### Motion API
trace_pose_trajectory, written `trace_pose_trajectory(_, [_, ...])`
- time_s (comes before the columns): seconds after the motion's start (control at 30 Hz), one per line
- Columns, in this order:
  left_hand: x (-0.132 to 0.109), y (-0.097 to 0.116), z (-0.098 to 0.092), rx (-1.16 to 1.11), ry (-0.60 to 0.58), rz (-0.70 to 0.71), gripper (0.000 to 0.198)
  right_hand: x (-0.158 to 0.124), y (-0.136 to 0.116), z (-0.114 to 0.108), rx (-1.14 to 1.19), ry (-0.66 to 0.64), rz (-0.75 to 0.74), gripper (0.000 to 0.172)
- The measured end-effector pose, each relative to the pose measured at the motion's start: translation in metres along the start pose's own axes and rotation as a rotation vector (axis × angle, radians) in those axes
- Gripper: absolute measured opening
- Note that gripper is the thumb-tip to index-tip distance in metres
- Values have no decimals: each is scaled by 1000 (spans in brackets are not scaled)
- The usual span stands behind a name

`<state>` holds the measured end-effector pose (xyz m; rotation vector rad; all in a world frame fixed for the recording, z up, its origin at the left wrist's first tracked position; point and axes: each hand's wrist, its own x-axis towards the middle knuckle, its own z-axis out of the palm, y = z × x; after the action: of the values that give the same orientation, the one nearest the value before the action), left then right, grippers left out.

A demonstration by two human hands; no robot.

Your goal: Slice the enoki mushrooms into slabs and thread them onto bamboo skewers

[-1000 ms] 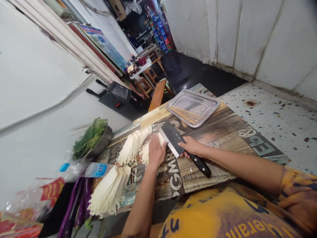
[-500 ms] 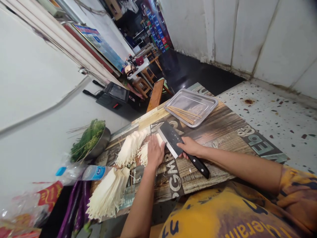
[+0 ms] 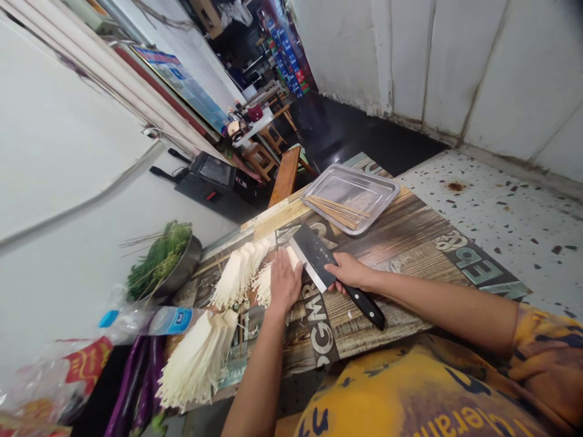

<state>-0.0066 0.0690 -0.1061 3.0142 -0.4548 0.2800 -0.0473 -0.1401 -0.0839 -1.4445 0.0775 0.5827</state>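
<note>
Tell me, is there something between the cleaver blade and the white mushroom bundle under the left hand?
Nothing visible. The cleaver in the right hand lies right beside the mushroom bundle, which the left hand presses flat.

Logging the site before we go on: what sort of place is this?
Probably a small eatery's food-prep spot: a steel tray of bamboo skewers, white enoki mushroom bundles on the printed wooden table, and dining stools behind.

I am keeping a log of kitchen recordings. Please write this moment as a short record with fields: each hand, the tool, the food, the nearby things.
left hand: pressed flat on a white mushroom bundle
right hand: closed on the cleaver, by its black handle
cleaver blade: beside the left hand's fingers
other bundles: lying to the left
tray: metal, holding skewers
bowl: greens inside
surface: printed board
</note>
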Motion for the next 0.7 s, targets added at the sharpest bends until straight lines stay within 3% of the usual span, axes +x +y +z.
trace_pose_trajectory(0.5, [2, -4, 3, -35, -19, -6, 69, -1, 0, 3, 0, -1, 26, 13])
trace_pose_trajectory(0.7, [4, -3, 4, -59, -21, -31, 70, 18, -13, 16, -14, 21, 47, 17])
